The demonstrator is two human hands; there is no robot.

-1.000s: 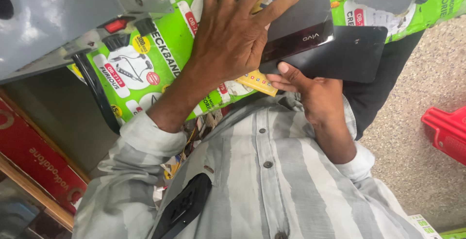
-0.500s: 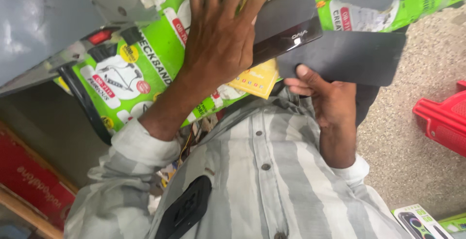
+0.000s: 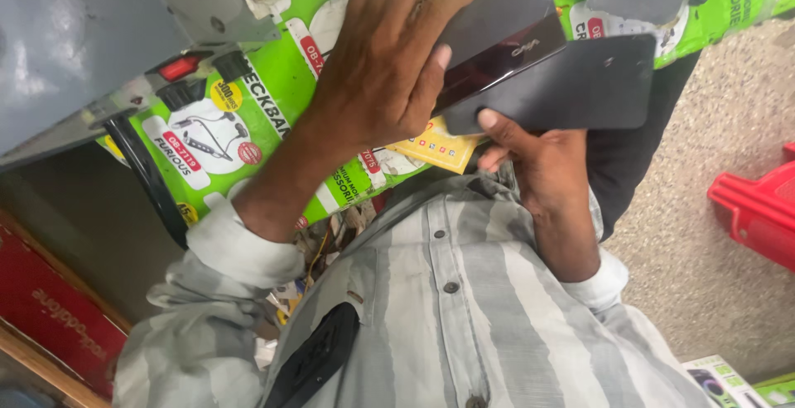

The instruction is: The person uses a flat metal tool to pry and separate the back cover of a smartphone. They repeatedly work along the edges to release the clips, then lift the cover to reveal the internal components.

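My left hand (image 3: 381, 68) lies over a dark glossy phone (image 3: 505, 35) and grips it, fingers spread along its left edge. Just below and to the right, my right hand (image 3: 538, 159) holds a flat matte black panel (image 3: 580, 85) by its lower edge, thumb pressed on its face. The phone overlaps the panel's upper left corner. Both are held in front of my chest, over a green printed poster (image 3: 257, 101). My striped grey shirt (image 3: 464, 309) fills the lower middle of the view.
A grey metal case (image 3: 74, 35) sits at the upper left and a red box (image 3: 50, 325) at the lower left. A red plastic stool (image 3: 758, 209) stands on the speckled floor (image 3: 704, 292) at the right. A black object (image 3: 315, 358) pokes from my shirt pocket.
Both hands keep their hold on the phone and the black panel. The view has swayed slightly; the two items stay overlapped in almost the same place.
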